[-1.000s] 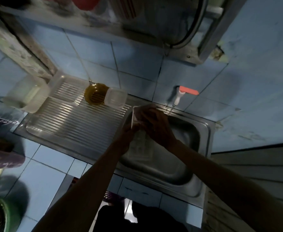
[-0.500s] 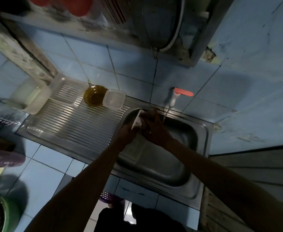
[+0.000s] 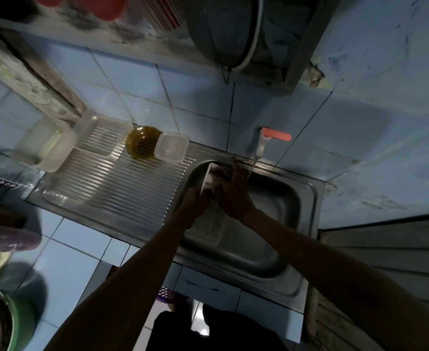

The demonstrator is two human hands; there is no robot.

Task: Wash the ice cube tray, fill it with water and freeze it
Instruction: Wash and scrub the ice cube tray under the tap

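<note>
Sink (image 3: pixel 307 239): basin right half open. Tap (image 3: pixel 260 145) overhangs back rim. Drainboard (image 3: pixel 122 188) left, mostly bare; bowl (image 3: pixel 141 141) and container (image 3: pixel 171 146) at its back edge.

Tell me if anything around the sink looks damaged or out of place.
The wall is chipped and cracked at the cabinet's corner above the tap. Nothing at the sink looks odd; both hands hold the ice cube tray over it.

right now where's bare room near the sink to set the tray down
The ribbed drainboard is bare between the sink basin and the clear containers. Its back edge is crowded by the amber bowl and square tub.
</note>
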